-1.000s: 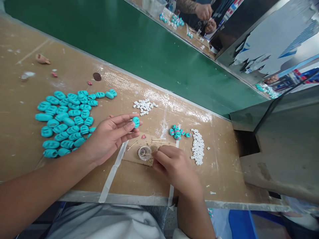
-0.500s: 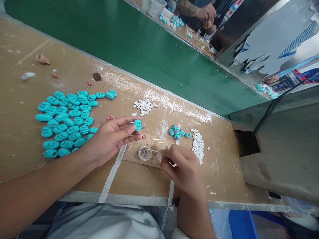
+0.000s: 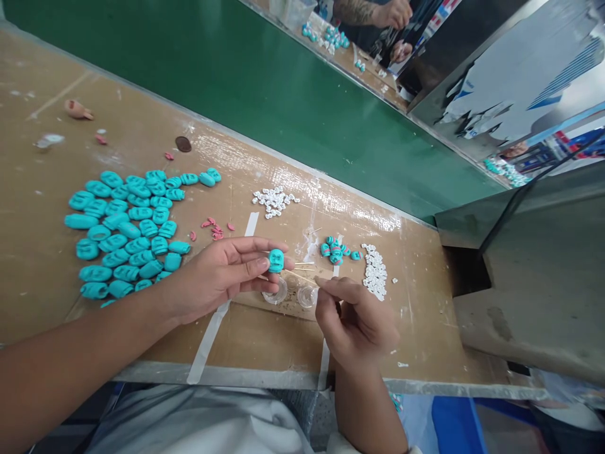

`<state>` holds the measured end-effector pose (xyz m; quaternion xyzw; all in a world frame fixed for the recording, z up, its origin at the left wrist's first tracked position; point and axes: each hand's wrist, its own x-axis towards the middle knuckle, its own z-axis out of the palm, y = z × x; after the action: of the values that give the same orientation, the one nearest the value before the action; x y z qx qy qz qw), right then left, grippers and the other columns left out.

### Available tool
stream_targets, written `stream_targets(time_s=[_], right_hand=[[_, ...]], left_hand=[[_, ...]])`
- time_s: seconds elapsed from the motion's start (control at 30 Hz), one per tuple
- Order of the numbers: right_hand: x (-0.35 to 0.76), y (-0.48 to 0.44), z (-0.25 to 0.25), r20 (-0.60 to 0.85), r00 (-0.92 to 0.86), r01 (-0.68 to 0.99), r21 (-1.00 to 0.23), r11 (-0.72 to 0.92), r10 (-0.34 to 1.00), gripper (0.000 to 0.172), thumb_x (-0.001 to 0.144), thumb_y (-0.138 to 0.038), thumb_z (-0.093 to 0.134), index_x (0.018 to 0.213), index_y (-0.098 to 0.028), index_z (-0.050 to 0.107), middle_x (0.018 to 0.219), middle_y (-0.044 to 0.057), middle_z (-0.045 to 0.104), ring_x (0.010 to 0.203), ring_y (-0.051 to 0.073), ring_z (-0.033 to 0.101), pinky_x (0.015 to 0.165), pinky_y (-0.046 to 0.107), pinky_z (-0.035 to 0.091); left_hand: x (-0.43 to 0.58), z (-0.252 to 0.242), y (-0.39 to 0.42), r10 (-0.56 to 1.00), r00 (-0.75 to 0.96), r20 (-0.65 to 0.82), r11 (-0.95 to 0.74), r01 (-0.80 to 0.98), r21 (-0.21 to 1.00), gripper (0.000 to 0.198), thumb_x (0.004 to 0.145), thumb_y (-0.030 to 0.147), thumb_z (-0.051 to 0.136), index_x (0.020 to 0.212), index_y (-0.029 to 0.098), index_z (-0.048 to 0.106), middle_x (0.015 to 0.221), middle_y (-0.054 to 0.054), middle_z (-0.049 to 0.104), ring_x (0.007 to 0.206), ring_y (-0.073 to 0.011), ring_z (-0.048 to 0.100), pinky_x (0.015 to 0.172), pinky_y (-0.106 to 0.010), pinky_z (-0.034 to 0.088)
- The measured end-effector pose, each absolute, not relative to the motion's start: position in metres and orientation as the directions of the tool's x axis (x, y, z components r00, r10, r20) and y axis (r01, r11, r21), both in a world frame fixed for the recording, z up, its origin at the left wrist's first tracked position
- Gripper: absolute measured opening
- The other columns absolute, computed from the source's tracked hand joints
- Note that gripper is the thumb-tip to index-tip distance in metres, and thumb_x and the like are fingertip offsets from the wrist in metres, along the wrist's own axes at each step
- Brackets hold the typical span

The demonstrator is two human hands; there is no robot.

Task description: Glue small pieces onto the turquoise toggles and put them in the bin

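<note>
My left hand (image 3: 222,274) pinches a small turquoise face-shaped piece (image 3: 276,260) between thumb and fingertips, just above a cardboard pad (image 3: 265,301). My right hand (image 3: 354,318) is closed on a thin wooden stick (image 3: 300,277) whose tip points at the turquoise piece. Two small clear round cups (image 3: 275,292) (image 3: 307,296) sit on the pad under the hands. A big pile of turquoise pieces (image 3: 127,230) lies left of my left hand.
A small turquoise cluster (image 3: 335,250) and a strip of tiny white bits (image 3: 375,277) lie right of the pad. More white bits (image 3: 274,200) and pink scraps (image 3: 213,228) lie behind. A green conveyor belt (image 3: 265,82) runs along the bench's far edge. Another person's hands (image 3: 394,12) work beyond it.
My left hand carried the turquoise piece rightward and nearer. My right hand left the cup, lifted with the stick and brought its tip to the piece.
</note>
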<state>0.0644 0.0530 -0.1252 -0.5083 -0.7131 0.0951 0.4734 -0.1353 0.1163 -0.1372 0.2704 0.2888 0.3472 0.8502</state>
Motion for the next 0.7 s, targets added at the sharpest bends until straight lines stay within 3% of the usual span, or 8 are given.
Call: stream_targets(time_s=[0.17,0.47,0.7], right_hand=[[0.0631,0.0539,-0.1234,0.545,-0.036,0.647,-0.626,0.435,0.838,0.016,0.084,-0.007,0.061,0.088,-0.022,0.065,0.059,-0.006,0.050,0.044,0.006,0.039,0.041,0.020,0.031],[0.0620,0.0546,-0.1222,0.537,-0.061,0.676,-0.598,0.431,0.841,0.015,0.085,-0.007,0.061,0.088,-0.022,0.065,0.059,-0.007,0.049,0.041,0.004,0.030,0.041,0.019,0.028],[0.0624,0.0544,-0.1249,0.532,-0.064,0.690,-0.587,0.422,0.845,0.013,0.086,-0.010,0.060,0.088,-0.022,0.065,0.060,-0.005,0.052,0.043,0.006,0.037,0.039,0.020,0.027]], left_hand=[[-0.1337,-0.1344,0.1162,0.739,0.599,-0.308,0.624,-0.435,0.650,0.023,0.076,0.022,0.083,0.098,0.016,0.079,0.100,-0.009,0.079,0.073,-0.0150,0.072,0.071,-0.024,0.063],[-0.1343,-0.1331,0.1149,0.737,0.601,-0.310,0.627,-0.435,0.647,0.023,0.075,0.022,0.084,0.097,0.016,0.078,0.098,-0.008,0.079,0.073,-0.0154,0.072,0.071,-0.025,0.063],[-0.1333,-0.1311,0.1162,0.731,0.599,-0.325,0.638,-0.434,0.636,0.024,0.073,0.021,0.085,0.095,0.014,0.078,0.092,-0.008,0.079,0.071,-0.0157,0.071,0.069,-0.025,0.063]])
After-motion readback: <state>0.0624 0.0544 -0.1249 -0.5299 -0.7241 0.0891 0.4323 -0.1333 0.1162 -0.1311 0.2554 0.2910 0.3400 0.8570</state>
